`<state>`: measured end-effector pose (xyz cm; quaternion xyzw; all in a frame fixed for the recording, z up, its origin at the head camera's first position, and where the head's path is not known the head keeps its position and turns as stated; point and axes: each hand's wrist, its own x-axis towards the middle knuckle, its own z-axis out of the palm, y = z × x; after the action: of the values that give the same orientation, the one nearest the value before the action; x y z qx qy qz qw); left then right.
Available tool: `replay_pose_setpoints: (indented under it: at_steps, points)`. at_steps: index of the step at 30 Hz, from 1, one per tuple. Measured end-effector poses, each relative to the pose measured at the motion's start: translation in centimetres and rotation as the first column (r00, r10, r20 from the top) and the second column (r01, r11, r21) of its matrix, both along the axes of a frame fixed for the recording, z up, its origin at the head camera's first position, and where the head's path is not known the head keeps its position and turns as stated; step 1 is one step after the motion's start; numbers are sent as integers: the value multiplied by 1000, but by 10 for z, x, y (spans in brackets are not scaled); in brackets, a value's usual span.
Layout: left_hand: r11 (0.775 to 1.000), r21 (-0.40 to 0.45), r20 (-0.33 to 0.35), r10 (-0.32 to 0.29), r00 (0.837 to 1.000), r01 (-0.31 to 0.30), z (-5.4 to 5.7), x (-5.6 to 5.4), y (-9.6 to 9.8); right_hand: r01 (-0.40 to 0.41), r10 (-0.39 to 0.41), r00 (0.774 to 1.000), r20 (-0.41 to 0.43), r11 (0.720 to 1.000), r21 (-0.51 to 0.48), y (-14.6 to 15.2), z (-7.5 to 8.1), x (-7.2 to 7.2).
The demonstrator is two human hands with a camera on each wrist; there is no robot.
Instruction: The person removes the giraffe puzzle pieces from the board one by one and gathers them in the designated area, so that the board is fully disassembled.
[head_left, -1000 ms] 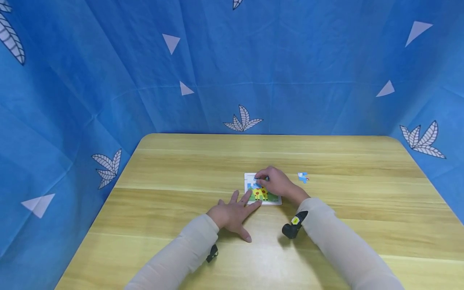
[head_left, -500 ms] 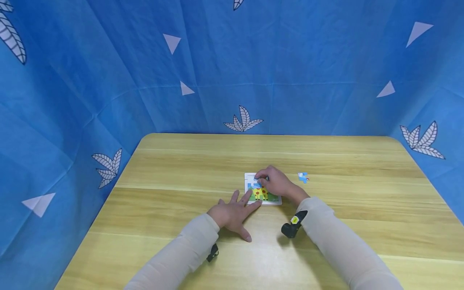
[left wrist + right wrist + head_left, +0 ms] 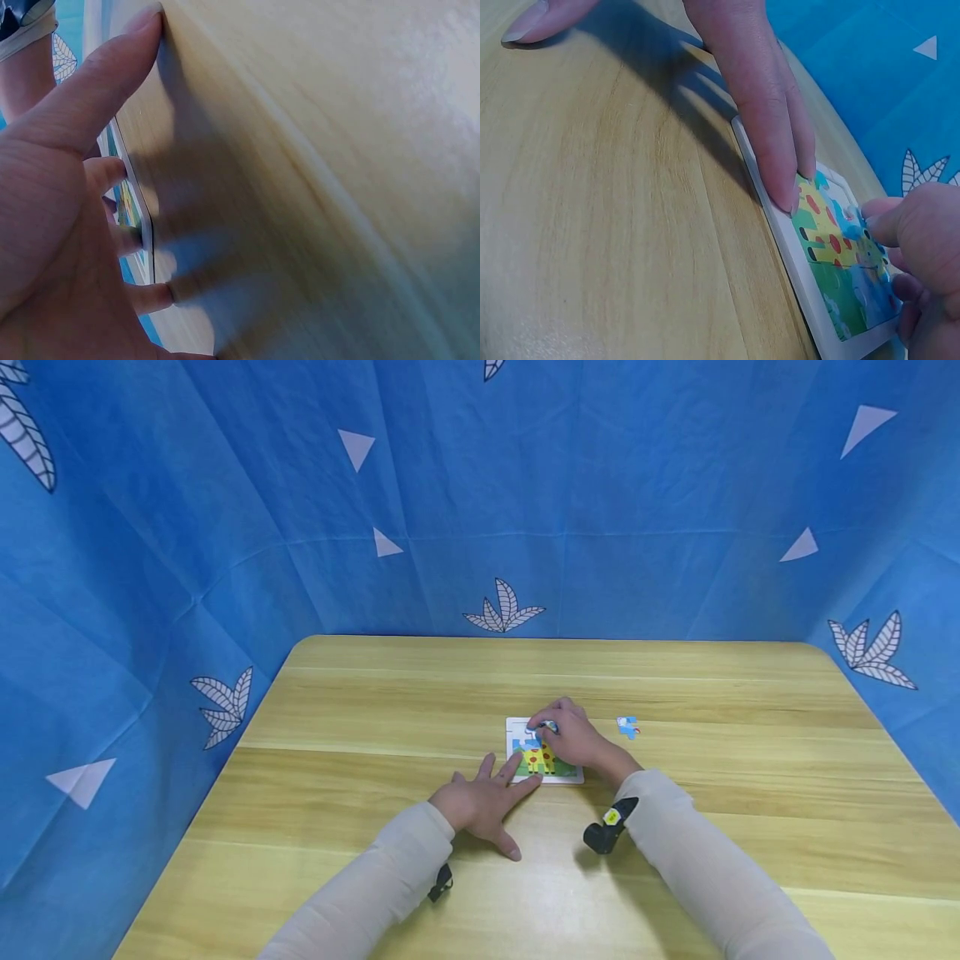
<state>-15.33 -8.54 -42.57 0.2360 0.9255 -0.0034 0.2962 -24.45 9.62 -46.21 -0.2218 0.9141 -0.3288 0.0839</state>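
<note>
Pale wood-grain table [image 3: 337, 727] runs well out around the white-bordered rectangular giraffe puzzle [image 3: 517, 722], blue leaf-print cloth [image 3: 637, 510] behind its far edge. Left hand [image 3: 483, 803] has fingers spread, two tips on puzzle's near-left side; right hand [image 3: 573, 740] pinches small printed piece [image 3: 551, 725] over puzzle's far half, loose blue piece [image 3: 627, 727] further right.

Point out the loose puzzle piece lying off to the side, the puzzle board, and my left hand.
Loose puzzle piece [image 3: 627, 727]: head view, middle of its printed face.
Puzzle board [image 3: 804, 281]: right wrist view, white rim on the side nearest you.
Left hand [image 3: 486, 802]: head view, back of the hand.
</note>
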Motion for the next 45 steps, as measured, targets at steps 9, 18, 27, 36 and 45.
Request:
replay_pose_setpoints:
  at_steps: [9,18,27,36,45]
  points:
    - [1000,-14,-9,-10,1000,10,1,0,0,-26,24,999,-26,998,-54,1,0,2]
    - [1000,-21,-13,-13,1000,13,0,1,0,9,-12,1000,-28,995,-103,1,-1,6]
    - [1000,-19,-11,-11,1000,11,1,1,0,88,-90,996,-15,990,-108,3,-5,4]
    - [1000,-13,-10,-7,1000,7,1,0,0,93,-97,995,-29,991,-98,5,-4,5]
    - [1000,0,-2,-3,1000,3,2,0,0,85,-87,996,-13,991,-101,6,0,6]
